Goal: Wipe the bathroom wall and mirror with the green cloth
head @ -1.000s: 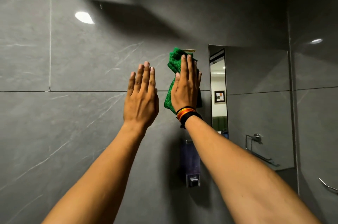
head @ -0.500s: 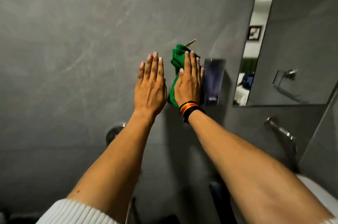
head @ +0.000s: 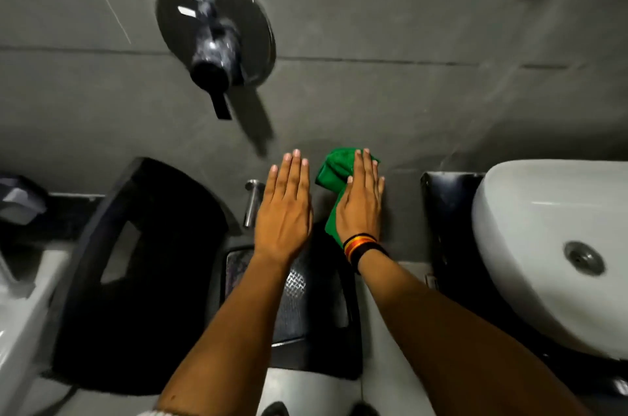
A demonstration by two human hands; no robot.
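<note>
The green cloth (head: 331,174) is pressed flat against the lower part of the grey tiled wall (head: 407,102) under my right hand (head: 362,201), whose fingers are straight and together; a striped wristband sits on that wrist. My left hand (head: 283,208) lies flat and bare on the wall just left of the cloth, holding nothing. The mirror is out of view.
A round chrome tap fitting with a dark lever (head: 215,38) juts from the wall above left. A white basin (head: 550,252) stands at the right. A black stool (head: 136,266) and a dark pedal bin (head: 306,296) sit below my arms. A small metal peg (head: 253,201) is beside my left hand.
Both hands have slid far down the wall, the right one carrying the green cloth. The view tilted downward; the mirror and soap dispenser left the frame, the basin and stool came in.
</note>
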